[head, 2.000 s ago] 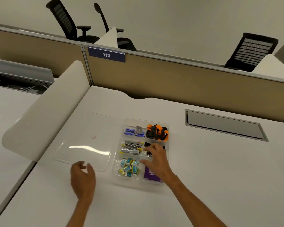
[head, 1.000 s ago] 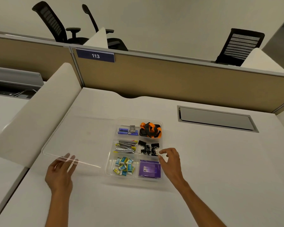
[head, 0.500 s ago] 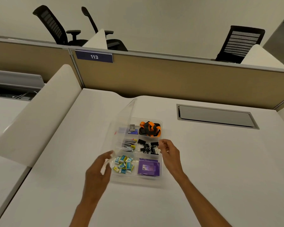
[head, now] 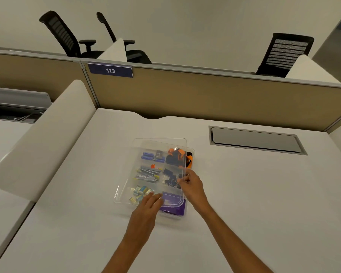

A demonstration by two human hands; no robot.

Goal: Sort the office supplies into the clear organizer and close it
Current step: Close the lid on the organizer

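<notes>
A see-through plastic organizer box (head: pixel 171 217) sits in the middle of the white desk (head: pixel 244 194). Its flat clear lid (head: pixel 130 174) lies over it, a bit too far left and not lined up. The left hand (head: pixel 146 209) rests straight fingers (head: pixel 156 197) on the lid's near edge. The right hand (head: pixel 193 188) pinches the lid's right edge with curled fingers (head: pixel 183 179).

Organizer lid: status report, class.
Left hand flat on clear lid, right hand pinches its edge. Lid tilted over organizer, not yet shut. Nothing seen blocking.
</notes>
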